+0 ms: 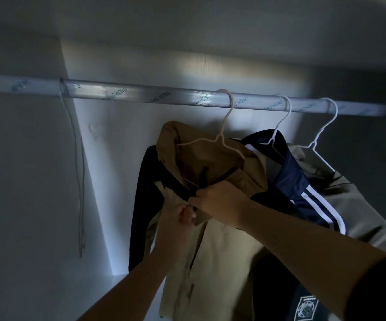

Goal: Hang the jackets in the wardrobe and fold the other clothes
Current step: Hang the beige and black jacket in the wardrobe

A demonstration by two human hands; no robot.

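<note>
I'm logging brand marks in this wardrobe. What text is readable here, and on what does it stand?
"ANG HONG": printed again and again along the hanging rail; earlier letters unclear.
Blue print at the rail's left end: too blurred to read.
Badge on the dark garment, bottom right: lettering too small to read.
Tan jacket: no text visible.

Three jackets hang along the rail [141,96] — left jacket [222,251], middle jacket [296,181] just right of it, right jacket [358,205] partly behind that; a cord [78,181] hangs at the rail's far left.
</note>
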